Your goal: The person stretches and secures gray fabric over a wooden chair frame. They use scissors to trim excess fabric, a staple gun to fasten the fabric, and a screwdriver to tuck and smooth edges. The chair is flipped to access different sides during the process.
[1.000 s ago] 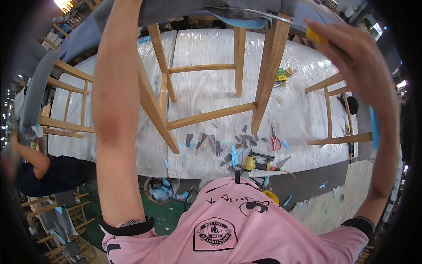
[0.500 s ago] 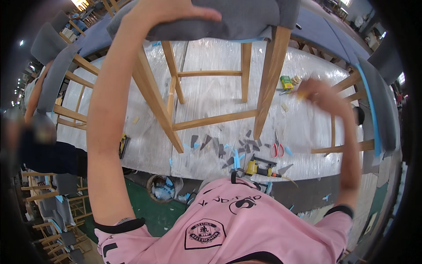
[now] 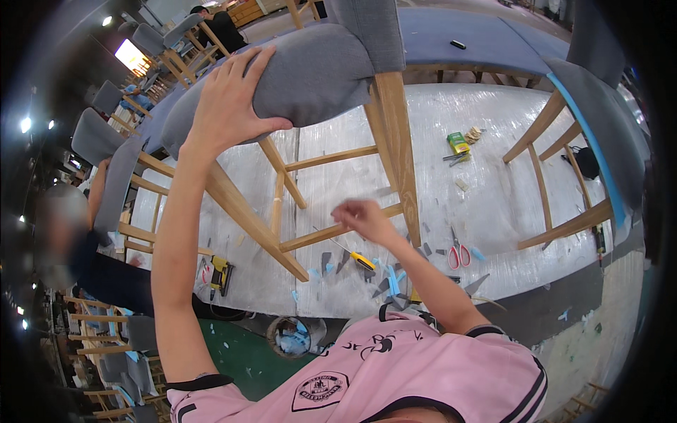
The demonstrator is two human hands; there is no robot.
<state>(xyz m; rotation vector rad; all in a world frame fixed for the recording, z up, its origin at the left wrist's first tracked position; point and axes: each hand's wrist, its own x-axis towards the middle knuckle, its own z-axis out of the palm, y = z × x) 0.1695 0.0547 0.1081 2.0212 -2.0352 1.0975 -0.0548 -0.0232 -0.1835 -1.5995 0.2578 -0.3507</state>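
A chair with a grey upholstered seat (image 3: 317, 77) and a light wooden frame (image 3: 243, 215) stands tilted before me. My left hand (image 3: 229, 106) grips the seat's edge, fingers spread over the fabric and thumb along the lower edge. Beside the front stretcher (image 3: 338, 230) is my right hand (image 3: 363, 220). Its fingers look loosely curled but are blurred, and I cannot see anything in them. Just below that hand is a screwdriver (image 3: 362, 261) with a yellow handle, apart from it.
Red-handled scissors (image 3: 459, 256), fabric scraps (image 3: 384, 285) and a green box (image 3: 458, 143) lie on the film-covered table (image 3: 451, 194). A yellow-black staple gun (image 3: 221, 275) is at left. Another grey chair (image 3: 606, 127) stands right. A person (image 3: 106, 268) works at left; a scrap bin (image 3: 293, 337) stands below.
My right hand has moved left from the table's right side to the stretcher. The screwdriver now shows below it. The chair sits lower in view, and my left hand's fingers now show on the seat.
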